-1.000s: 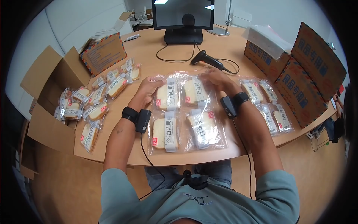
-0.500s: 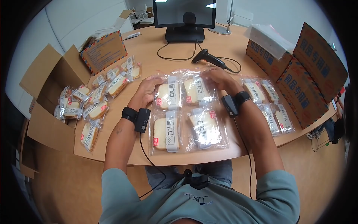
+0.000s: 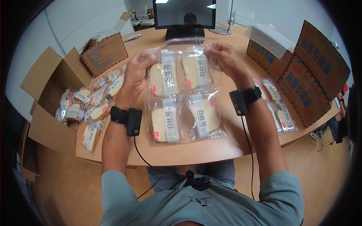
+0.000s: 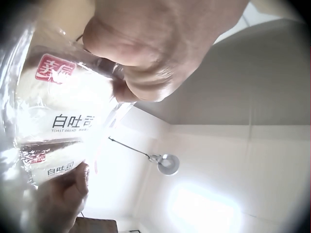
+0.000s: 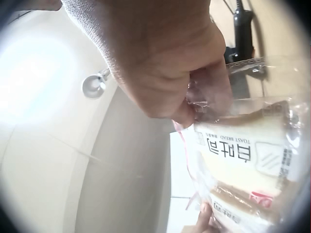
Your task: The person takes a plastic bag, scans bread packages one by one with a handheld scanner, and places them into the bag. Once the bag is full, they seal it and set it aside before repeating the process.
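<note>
Wood counter, pale wall at eleven o'clock; monitor at twelve, open carton nine, printed carton three. Clear bag with four toast packs over counter's middle; arms forward, left hand pinching its ten-o'clock corner, right hand its one-o'clock.

Across the bench you have a monitor, a lamp base near it; at your left, an open carton with a striped box behind; at your right, a printed carton.
</note>
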### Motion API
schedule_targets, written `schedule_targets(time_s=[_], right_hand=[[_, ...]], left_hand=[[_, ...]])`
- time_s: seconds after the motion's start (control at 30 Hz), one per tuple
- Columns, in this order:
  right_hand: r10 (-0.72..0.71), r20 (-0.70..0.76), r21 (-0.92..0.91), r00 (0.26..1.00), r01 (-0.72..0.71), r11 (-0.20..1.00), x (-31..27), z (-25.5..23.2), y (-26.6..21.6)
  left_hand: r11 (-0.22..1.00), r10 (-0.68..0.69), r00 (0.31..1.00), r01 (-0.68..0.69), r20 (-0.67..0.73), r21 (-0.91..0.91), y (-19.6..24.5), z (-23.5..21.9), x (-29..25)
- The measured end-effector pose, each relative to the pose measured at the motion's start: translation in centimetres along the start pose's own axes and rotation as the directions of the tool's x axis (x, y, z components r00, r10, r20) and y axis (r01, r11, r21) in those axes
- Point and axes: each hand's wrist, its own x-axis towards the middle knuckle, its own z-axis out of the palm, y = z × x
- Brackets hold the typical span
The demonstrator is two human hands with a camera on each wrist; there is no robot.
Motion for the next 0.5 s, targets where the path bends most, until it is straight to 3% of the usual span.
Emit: schedule_targets(time_s=[0.07, 0.17, 0.3, 0.43, 0.5], right_hand=[[-0.018, 0.021, 0.006, 1.000, 0.018, 1.000, -0.1, 0.3, -2.9], [-0.336, -0.022, 0.005, 0.942, 0.336, 0.942, -0.7, 1.2, -6.6], [-0.481, -0.063, -0.091, 0.875, 0.475, 0.875, -1.6, 1.7, -9.2], [-0.523, -0.059, -0.108, 0.850, 0.516, 0.850, -2.0, 1.8, -9.0], [-0.445, -0.047, -0.071, 0.894, 0.441, 0.895, -1.6, 1.6, -8.0]], left_hand=[[0.996, 0.079, 0.997, -0.079, -0.001, 0.029, 2.6, 1.3, -0.3], [0.953, 0.302, 0.948, -0.304, 0.101, 0.006, 5.9, 2.7, -1.1], [0.878, 0.462, 0.877, -0.473, 0.131, 0.069, 8.8, 4.7, -3.0], [0.839, 0.512, 0.847, -0.529, 0.144, 0.126, 8.7, 4.8, -3.5], [0.857, 0.480, 0.864, -0.498, 0.148, 0.129, 7.3, 3.8, -2.8]])
